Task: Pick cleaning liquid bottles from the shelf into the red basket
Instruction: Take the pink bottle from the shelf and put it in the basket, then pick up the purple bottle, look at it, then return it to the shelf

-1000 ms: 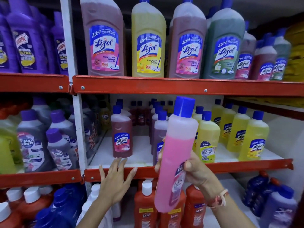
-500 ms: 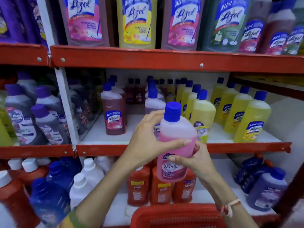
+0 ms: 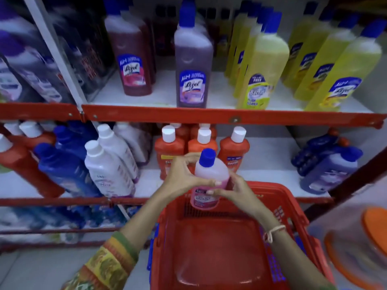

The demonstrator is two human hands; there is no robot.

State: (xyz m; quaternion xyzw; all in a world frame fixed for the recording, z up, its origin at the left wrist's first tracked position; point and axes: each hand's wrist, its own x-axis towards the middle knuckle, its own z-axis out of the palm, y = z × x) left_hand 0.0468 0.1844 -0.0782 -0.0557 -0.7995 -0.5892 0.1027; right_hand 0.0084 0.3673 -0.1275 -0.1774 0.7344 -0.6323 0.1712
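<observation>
The pink bottle [image 3: 210, 178] with its blue cap [image 3: 207, 156] is upright, held in the air above the far rim of the red basket [image 3: 293, 214], its lower end showing just in front of the basket's back wall. It is about half full — pink liquid below, cloudy plastic above — and a pink label sits across its lower half, too blurred to read fully.

Both hands hold it. The left hand [image 3: 184, 174] wraps round the bottle's left shoulder, thumb across the front and fingers curled up behind the neck. The right hand [image 3: 234, 190] closes on the lower right side, its thumb pressed over the label. A pale thread bracelet [image 3: 272, 232] circles the right wrist, and a patterned green, yellow and orange sleeve [image 3: 111, 262] covers the left forearm.

The basket is directly below, its red floor bare, with blue handles at its sides.

Behind the hands, on the lower shelf [image 3: 261, 158], stand orange bottles [image 3: 232, 147] with white caps; white bottles [image 3: 109, 164] and dark blue ones lean to the left, and purple bottles [image 3: 328, 168] lie to the right. The shelf above carries a maroon bottle [image 3: 132, 57], a purple Lizol bottle [image 3: 192, 65] and a row of yellow bottles [image 3: 263, 68] — all blue-capped.
</observation>
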